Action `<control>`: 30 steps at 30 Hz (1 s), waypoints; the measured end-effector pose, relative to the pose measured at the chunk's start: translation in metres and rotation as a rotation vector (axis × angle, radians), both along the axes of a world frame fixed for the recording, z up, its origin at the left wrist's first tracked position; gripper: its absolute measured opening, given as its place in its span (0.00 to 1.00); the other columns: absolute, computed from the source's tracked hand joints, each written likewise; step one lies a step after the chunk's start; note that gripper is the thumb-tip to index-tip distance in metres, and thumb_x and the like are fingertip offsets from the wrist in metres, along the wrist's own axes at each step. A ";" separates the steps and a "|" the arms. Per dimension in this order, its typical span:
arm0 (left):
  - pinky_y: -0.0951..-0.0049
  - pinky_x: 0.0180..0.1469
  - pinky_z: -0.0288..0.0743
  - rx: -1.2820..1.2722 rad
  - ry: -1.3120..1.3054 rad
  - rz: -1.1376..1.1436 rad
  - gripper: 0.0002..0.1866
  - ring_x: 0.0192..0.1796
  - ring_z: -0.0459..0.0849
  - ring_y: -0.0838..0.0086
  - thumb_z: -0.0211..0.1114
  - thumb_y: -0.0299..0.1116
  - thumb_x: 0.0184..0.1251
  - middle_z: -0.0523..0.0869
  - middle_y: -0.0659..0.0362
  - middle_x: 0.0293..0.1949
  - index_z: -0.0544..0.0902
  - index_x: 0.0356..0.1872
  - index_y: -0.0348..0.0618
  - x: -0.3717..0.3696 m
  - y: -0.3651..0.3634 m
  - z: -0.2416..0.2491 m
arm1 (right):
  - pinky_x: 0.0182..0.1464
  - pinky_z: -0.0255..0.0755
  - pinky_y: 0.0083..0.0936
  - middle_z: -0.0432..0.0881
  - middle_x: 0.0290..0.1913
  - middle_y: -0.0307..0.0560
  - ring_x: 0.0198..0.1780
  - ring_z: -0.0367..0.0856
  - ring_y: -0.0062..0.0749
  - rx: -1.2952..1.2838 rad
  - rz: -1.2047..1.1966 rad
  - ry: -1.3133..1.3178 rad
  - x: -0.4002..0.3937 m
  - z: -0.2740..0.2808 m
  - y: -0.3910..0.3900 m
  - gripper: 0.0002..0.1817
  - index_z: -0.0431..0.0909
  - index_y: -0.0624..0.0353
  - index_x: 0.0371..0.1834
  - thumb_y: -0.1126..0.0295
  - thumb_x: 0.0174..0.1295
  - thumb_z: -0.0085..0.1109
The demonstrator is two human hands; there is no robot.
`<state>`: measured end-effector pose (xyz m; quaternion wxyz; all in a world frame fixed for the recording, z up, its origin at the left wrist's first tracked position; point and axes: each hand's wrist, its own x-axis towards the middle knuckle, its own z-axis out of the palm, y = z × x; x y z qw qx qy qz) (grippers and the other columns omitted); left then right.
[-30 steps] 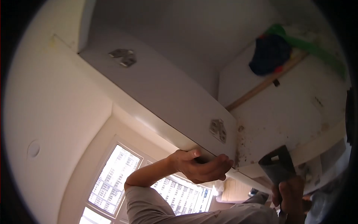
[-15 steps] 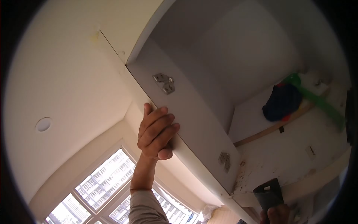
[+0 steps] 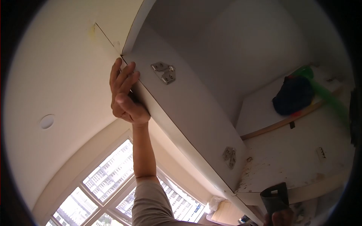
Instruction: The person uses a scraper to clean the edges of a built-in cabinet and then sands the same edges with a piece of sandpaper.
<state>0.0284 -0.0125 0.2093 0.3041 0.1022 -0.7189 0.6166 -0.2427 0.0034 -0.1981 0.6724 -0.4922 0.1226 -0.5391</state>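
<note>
My left hand (image 3: 128,94) reaches up against the outer edge of a white cabinet panel (image 3: 181,101), near its top corner. Its fingers are spread and hold nothing. Low on the right, my right hand (image 3: 279,216) is wrapped round a dark grey tool (image 3: 276,196), just below the cabinet's lower edge. Two metal hinges are fixed to the panel, an upper one (image 3: 164,73) and a lower one (image 3: 229,157). On the shelf inside rests a dark blue cloth-like item (image 3: 293,95) beside a green strip (image 3: 328,98).
Brown specks mark the cabinet's bottom board (image 3: 279,162). A window (image 3: 109,169) with buildings outside is at the lower left. The ceiling holds a round light (image 3: 47,121). A clear plastic bag (image 3: 214,203) lies near a wooden surface (image 3: 228,213).
My left hand has moved up and left along the panel edge, and its fingers have opened out. The view has shifted slightly. My right hand still holds the dark tool.
</note>
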 end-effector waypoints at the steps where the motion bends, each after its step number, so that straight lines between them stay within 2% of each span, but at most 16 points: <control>1: 0.45 0.70 0.64 -0.004 0.036 -0.029 0.29 0.65 0.76 0.44 0.38 0.43 0.81 0.88 0.47 0.48 0.86 0.40 0.32 -0.002 -0.005 -0.006 | 0.14 0.54 0.23 0.69 0.12 0.41 0.11 0.63 0.21 -0.031 0.009 0.015 -0.003 0.006 -0.002 0.23 0.66 0.60 0.14 0.70 0.73 0.48; 2: 0.46 0.70 0.64 -0.006 0.069 -0.062 0.26 0.65 0.76 0.44 0.42 0.41 0.80 0.88 0.47 0.48 0.87 0.40 0.33 -0.004 -0.007 -0.010 | 0.15 0.55 0.24 0.69 0.13 0.41 0.12 0.64 0.22 -0.062 0.015 0.027 -0.005 0.010 -0.005 0.23 0.66 0.60 0.14 0.70 0.73 0.48; 3: 0.45 0.74 0.57 0.017 0.090 0.141 0.28 0.72 0.68 0.47 0.41 0.45 0.79 0.79 0.43 0.62 0.82 0.54 0.30 -0.004 0.004 -0.018 | 0.16 0.55 0.25 0.69 0.13 0.41 0.12 0.64 0.22 -0.121 0.047 0.058 -0.004 0.009 -0.008 0.23 0.67 0.60 0.15 0.69 0.73 0.47; 6: 0.48 0.76 0.51 0.037 0.156 0.149 0.29 0.76 0.61 0.49 0.45 0.47 0.76 0.69 0.42 0.71 0.76 0.63 0.30 -0.003 0.000 -0.046 | 0.19 0.56 0.27 0.68 0.13 0.41 0.14 0.65 0.24 -0.243 0.082 0.101 0.000 0.007 -0.014 0.22 0.68 0.60 0.16 0.68 0.72 0.47; 7: 0.51 0.78 0.45 0.122 0.215 0.203 0.33 0.80 0.52 0.52 0.45 0.48 0.74 0.58 0.42 0.76 0.66 0.70 0.30 -0.003 0.006 -0.058 | 0.20 0.56 0.27 0.68 0.14 0.41 0.15 0.65 0.24 -0.240 0.061 0.082 0.006 0.011 -0.010 0.22 0.69 0.60 0.16 0.68 0.72 0.47; 8: 0.51 0.79 0.44 0.142 0.268 0.180 0.34 0.80 0.51 0.53 0.45 0.48 0.74 0.56 0.42 0.77 0.64 0.72 0.30 -0.001 0.006 -0.072 | 0.21 0.56 0.27 0.68 0.14 0.41 0.16 0.64 0.24 -0.236 0.039 0.063 0.009 0.012 -0.009 0.21 0.70 0.60 0.17 0.68 0.72 0.47; 10: 0.53 0.79 0.42 0.183 0.370 0.124 0.36 0.81 0.48 0.55 0.44 0.48 0.74 0.54 0.43 0.78 0.58 0.74 0.29 0.002 0.002 -0.098 | 0.23 0.56 0.26 0.69 0.18 0.41 0.20 0.65 0.22 -0.199 0.207 0.127 0.009 0.001 -0.011 0.17 0.72 0.63 0.23 0.69 0.71 0.47; 11: 0.55 0.79 0.41 0.249 0.412 0.156 0.40 0.81 0.46 0.57 0.46 0.48 0.74 0.49 0.45 0.79 0.50 0.76 0.29 0.001 0.006 -0.108 | 0.23 0.57 0.26 0.70 0.19 0.41 0.20 0.65 0.23 -0.168 0.238 0.137 0.011 0.002 -0.008 0.15 0.73 0.63 0.25 0.69 0.71 0.47; 12: 0.56 0.79 0.42 0.291 0.440 0.149 0.40 0.81 0.47 0.57 0.46 0.49 0.73 0.48 0.45 0.79 0.48 0.76 0.29 0.000 0.008 -0.113 | 0.24 0.58 0.27 0.70 0.20 0.42 0.21 0.66 0.23 -0.138 0.270 0.150 0.012 0.001 -0.009 0.14 0.74 0.64 0.27 0.69 0.71 0.47; 13: 0.57 0.79 0.42 0.332 0.468 0.142 0.41 0.81 0.47 0.58 0.47 0.50 0.73 0.48 0.45 0.79 0.47 0.77 0.30 0.000 0.010 -0.116 | 0.28 0.65 0.31 0.75 0.24 0.47 0.25 0.73 0.31 -0.259 0.283 0.188 0.011 0.000 -0.016 0.11 0.76 0.66 0.36 0.70 0.71 0.48; 16: 0.59 0.79 0.47 0.414 0.494 0.147 0.43 0.80 0.51 0.58 0.49 0.49 0.73 0.48 0.46 0.79 0.44 0.77 0.32 -0.002 0.014 -0.113 | 0.35 0.70 0.37 0.79 0.29 0.54 0.30 0.78 0.42 -0.340 0.172 0.223 0.027 -0.009 -0.014 0.12 0.79 0.66 0.44 0.69 0.70 0.49; 17: 0.59 0.78 0.49 0.435 0.493 0.153 0.43 0.80 0.52 0.59 0.50 0.49 0.73 0.47 0.46 0.79 0.42 0.78 0.33 -0.003 0.015 -0.111 | 0.40 0.72 0.40 0.81 0.34 0.58 0.35 0.79 0.48 -0.408 0.218 0.196 0.030 -0.010 -0.020 0.13 0.78 0.66 0.50 0.69 0.69 0.50; 20: 0.60 0.76 0.57 0.500 0.570 0.068 0.42 0.79 0.56 0.60 0.51 0.46 0.73 0.48 0.46 0.79 0.44 0.78 0.34 -0.010 0.018 -0.111 | 0.41 0.72 0.40 0.81 0.34 0.59 0.35 0.79 0.48 -0.426 0.449 0.301 0.034 -0.009 -0.029 0.14 0.78 0.65 0.51 0.69 0.69 0.50; 23: 0.57 0.79 0.42 0.623 0.613 -0.104 0.45 0.82 0.42 0.60 0.61 0.44 0.70 0.44 0.45 0.80 0.46 0.78 0.34 -0.021 0.015 -0.111 | 0.40 0.72 0.40 0.80 0.33 0.58 0.34 0.79 0.47 -0.425 0.480 0.256 0.039 -0.004 -0.030 0.14 0.78 0.64 0.51 0.68 0.70 0.49; 26: 0.60 0.77 0.53 0.617 0.638 -0.141 0.44 0.80 0.49 0.60 0.62 0.41 0.71 0.47 0.44 0.79 0.46 0.77 0.33 -0.025 0.013 -0.113 | 0.39 0.72 0.39 0.80 0.33 0.58 0.35 0.79 0.46 -0.414 0.528 0.284 0.047 -0.004 -0.029 0.15 0.79 0.63 0.51 0.67 0.70 0.49; 30: 0.59 0.75 0.59 0.599 0.651 -0.121 0.43 0.79 0.54 0.59 0.61 0.41 0.73 0.49 0.43 0.78 0.46 0.77 0.33 -0.022 0.013 -0.107 | 0.37 0.71 0.39 0.79 0.31 0.58 0.33 0.79 0.43 -0.413 0.475 0.208 0.056 -0.007 -0.028 0.15 0.79 0.62 0.53 0.66 0.71 0.48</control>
